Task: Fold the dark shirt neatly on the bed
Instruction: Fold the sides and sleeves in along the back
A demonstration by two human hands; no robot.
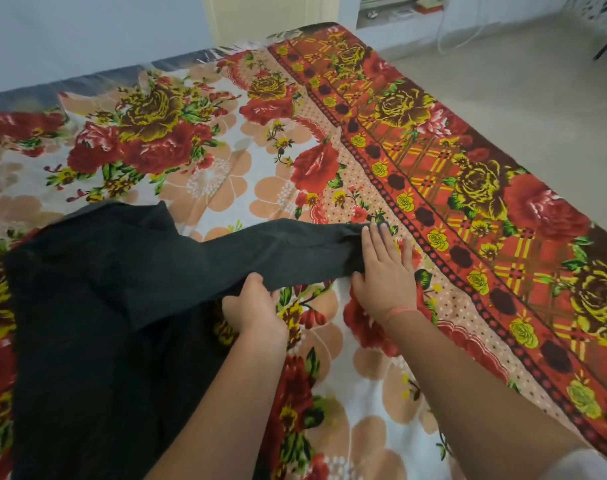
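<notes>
The bed (pixel 433 140) wears a loud floral sheet, and the dark shirt (pixel 98 289) lies across its near left part, one sleeve (pixel 278 247) stretched out to the right. At the sleeve's end the right hand (pixel 385 271) lies palm-down, fingers (pixel 376 239) straight and slightly spread. Midway along the sleeve's near edge, the left hand (pixel 255 306) has its fingers tucked beneath the cloth, gripping it.

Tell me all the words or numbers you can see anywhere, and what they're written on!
None can be read.
Dark shirt: plain fabric, no label or print showing.
Floral bedsheet: only roses and checks, no letters.
Things on the far shelf: too small and blurred to read.
</notes>
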